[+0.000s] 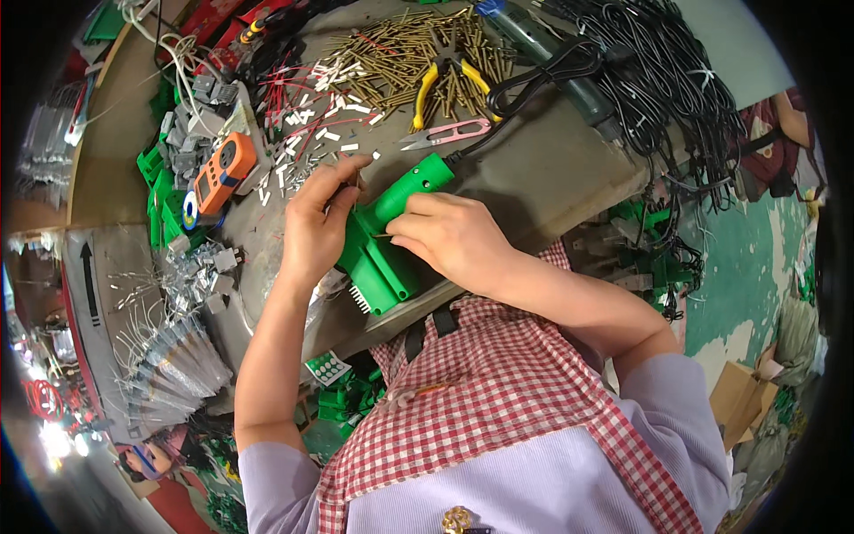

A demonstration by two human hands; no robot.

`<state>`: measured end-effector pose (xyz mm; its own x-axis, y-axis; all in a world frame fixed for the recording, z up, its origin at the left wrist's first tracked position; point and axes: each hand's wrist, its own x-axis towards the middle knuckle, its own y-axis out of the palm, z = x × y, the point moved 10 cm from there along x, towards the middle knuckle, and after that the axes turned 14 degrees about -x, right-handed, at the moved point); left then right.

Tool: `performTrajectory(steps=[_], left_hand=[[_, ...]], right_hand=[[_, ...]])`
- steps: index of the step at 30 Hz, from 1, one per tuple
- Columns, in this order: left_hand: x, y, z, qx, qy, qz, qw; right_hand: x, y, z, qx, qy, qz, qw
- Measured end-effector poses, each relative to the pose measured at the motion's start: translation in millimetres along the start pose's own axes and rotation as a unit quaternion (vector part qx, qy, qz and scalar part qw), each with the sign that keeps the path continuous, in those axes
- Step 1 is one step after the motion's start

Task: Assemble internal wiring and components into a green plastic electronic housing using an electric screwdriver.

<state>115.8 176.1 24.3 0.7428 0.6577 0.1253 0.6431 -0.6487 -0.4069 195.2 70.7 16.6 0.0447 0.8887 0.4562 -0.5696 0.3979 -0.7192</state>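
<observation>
A green plastic hand tool with a black cord lies on the grey workbench just in front of me. My left hand is curled beside its left side, pinching a small thin piece near the tool's neck. My right hand rests on the tool's right side, its fingers pinched on a thin brass pin at the green body. Behind the hands lie pink thread snips and yellow-handled pliers on a heap of brass pins.
An orange meter sits at the left among grey and green connector parts. Scattered white and red wire pieces lie behind my left hand. Black cable bundles hang at the bench's right edge. Cardboard boxes stand on the floor, lower right.
</observation>
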Motion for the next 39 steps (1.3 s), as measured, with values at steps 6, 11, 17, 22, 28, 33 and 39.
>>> performTrajectory(steps=[6, 11, 17, 22, 28, 33, 39], left_hand=[[1, 21, -22, 0.135, 0.069, 0.018, 0.988], [-1, 21, -20, 0.148, 0.088, 0.013, 0.985], [-5, 18, -24, 0.176, 0.103, 0.004, 0.979], [-4, 14, -23, 0.147, 0.092, -0.012, 0.985], [-1, 13, -27, 0.128, 0.086, 0.029, 0.988], [-16, -8, -31, 0.164, 0.075, 0.022, 0.983], [-10, 33, -22, 0.218, -0.042, 0.084, 0.971]], right_hand=[[19, -16, 15, -0.09, -0.059, -0.016, 0.994], [14, -8, 14, -0.059, -0.075, -0.002, 0.995], [10, -1, 18, -0.08, -0.079, 0.037, 0.993], [19, 3, 29, -0.064, -0.109, 0.039, 0.991], [10, -1, 39, 0.024, -0.111, 0.032, 0.993], [57, -102, -58, -0.192, -0.025, -0.088, 0.977], [57, -141, -178, -0.402, 0.183, 0.24, 0.865]])
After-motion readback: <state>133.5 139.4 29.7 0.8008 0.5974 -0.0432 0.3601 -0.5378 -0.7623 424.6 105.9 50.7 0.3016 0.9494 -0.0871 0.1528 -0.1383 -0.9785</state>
